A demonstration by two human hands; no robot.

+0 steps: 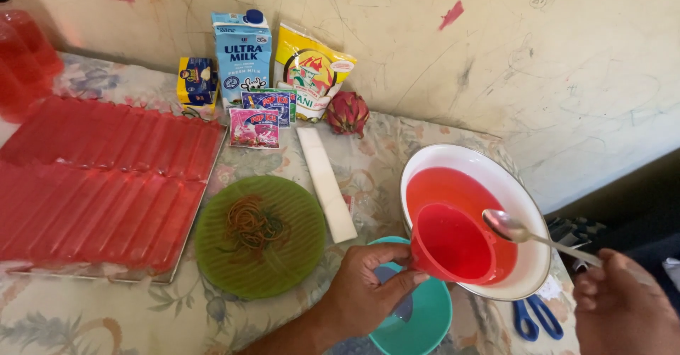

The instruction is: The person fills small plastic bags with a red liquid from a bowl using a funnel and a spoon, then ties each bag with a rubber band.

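Holding a red plastic funnel (453, 241) in your L hand (365, 295), mouth tilted toward you, over white bowl (528, 206) w/ red liquid; R hand (623, 309) grips metal spoon (520, 231), bowl end pointing left above funnel. Teal bowl (428, 319) sits below grip, blue scissors (535, 319) right.

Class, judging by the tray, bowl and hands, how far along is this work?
Done: filled red tubes lie in rows on the tray. In hand: the left hand holds a red funnel; the right hand holds a spoon. Left: red liquid remains in the white bowl.
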